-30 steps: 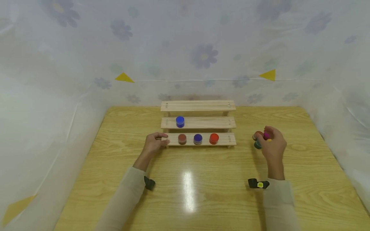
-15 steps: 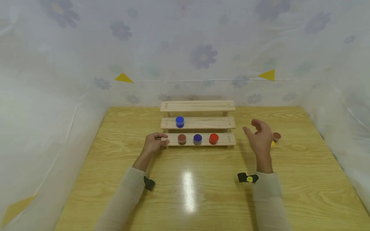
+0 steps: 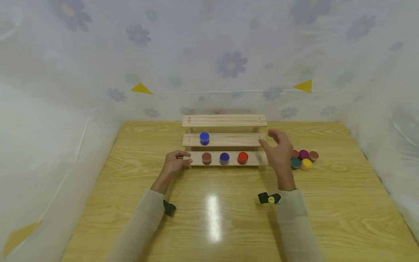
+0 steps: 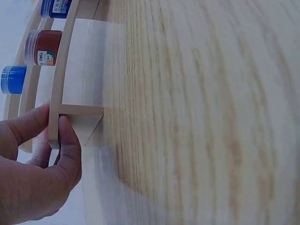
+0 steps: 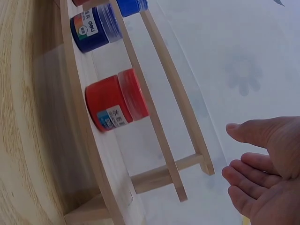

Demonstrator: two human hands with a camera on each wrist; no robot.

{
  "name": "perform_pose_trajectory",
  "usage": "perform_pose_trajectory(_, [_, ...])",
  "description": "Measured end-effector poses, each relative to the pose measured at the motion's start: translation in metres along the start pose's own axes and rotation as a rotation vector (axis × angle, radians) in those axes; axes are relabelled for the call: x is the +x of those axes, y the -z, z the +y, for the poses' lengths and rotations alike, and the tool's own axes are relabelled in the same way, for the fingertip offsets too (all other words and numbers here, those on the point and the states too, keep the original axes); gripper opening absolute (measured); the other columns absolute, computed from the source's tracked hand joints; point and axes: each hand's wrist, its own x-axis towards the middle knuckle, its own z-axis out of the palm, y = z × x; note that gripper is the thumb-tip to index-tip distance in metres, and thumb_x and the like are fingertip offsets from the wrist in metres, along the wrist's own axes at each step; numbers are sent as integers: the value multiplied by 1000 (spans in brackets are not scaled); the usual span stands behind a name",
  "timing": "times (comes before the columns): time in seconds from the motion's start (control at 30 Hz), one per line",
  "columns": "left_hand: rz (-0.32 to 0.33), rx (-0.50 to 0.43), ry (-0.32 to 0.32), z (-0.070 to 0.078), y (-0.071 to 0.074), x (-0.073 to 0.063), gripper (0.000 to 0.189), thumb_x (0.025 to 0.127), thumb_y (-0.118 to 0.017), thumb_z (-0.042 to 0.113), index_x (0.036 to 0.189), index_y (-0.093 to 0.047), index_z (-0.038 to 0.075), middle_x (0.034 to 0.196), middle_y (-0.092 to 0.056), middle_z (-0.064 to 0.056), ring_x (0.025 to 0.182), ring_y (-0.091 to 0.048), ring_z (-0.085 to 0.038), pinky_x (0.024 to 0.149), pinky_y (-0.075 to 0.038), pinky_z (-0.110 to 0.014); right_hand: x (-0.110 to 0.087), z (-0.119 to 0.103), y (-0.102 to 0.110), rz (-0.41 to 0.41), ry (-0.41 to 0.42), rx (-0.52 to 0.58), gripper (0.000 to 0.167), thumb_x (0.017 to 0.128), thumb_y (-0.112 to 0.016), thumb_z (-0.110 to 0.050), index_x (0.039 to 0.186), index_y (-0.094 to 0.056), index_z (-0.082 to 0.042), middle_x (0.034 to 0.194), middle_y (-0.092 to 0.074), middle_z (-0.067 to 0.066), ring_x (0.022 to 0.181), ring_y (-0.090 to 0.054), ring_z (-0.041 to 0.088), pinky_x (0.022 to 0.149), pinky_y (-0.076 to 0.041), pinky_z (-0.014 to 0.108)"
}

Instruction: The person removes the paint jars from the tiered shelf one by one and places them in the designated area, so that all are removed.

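Observation:
A three-tier wooden shelf rack [image 3: 234,139] stands at the back middle of the table. My left hand [image 3: 174,163] pinches the left end of its lowest shelf, thumb and fingers on either side of the board in the left wrist view. On that shelf stand a brown paint jar [image 4: 48,48], a dark blue paint jar [image 5: 95,28] and a red paint jar [image 5: 112,101]. A bright blue paint jar [image 3: 204,138] is on the middle shelf, towards the left. My right hand [image 3: 280,151] hovers by the rack's right end, fingers apart and holding nothing.
Right of my right hand, several paint jars are grouped on the wooden table [image 3: 242,218], among them a teal jar [image 3: 296,163], a yellow jar [image 3: 306,164] and a purple jar [image 3: 303,155]. Flower-patterned white sheeting [image 3: 183,54] surrounds the table.
My right hand has left the group of paint jars and moved left to the rack's right end, uncovering the jars. My left hand stays on the lowest shelf.

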Motion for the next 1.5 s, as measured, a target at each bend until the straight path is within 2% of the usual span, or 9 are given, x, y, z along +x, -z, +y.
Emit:
perform_pose_trajectory(0.23, [1,8,-4,-1,0,0,27,84,-70,5,110,-65,1,94,-65,-8,76,-64,-14,79,-56,-34,4,-7,-19,-11,26,39,46,84,-73,-18,124,-58,-2,124,-58,18,121,-52,33,106,-39,47])
perform_pose_trajectory(0.53, [8,6,5,0,0,0,25,84,-70,5,108,-66,2,93,-65,-8,76,-64,-14,77,-56,-33,8,-15,-45,-82,47,59,44,84,-73,-17,122,-58,-2,123,-59,18,119,-53,33,105,-41,45])
perform_pose_trajectory(0.7, [12,24,3,5,1,-4,25,84,-69,4,109,-66,0,91,-65,-8,75,-63,-16,75,-55,-32,9,-17,-55,-106,29,61,44,83,-74,-19,121,-59,-2,122,-59,17,120,-53,32,104,-42,45])
perform_pose_trajectory(0.97, [19,15,-37,0,0,-1,27,82,-72,3,107,-66,-3,84,-66,-3,67,-61,-10,69,-54,-28,7,-22,-67,-170,34,55,49,82,-75,-26,122,-59,-5,125,-59,14,120,-53,31,104,-42,46])
perform_pose_trajectory(1.27, [22,25,-24,0,0,-4,28,83,-71,2,110,-66,-2,95,-66,-9,73,-65,-13,76,-57,-34,6,-26,-87,-254,88,77,49,82,-75,-29,123,-60,-6,125,-60,14,118,-55,28,102,-43,45])
perform_pose_trajectory(1.5, [11,40,-20,5,0,-6,27,84,-70,4,110,-66,1,96,-66,-9,75,-65,-13,78,-55,-33,5,-31,-97,-292,71,119,51,81,-76,-30,124,-59,-8,126,-60,14,118,-55,27,101,-45,45])
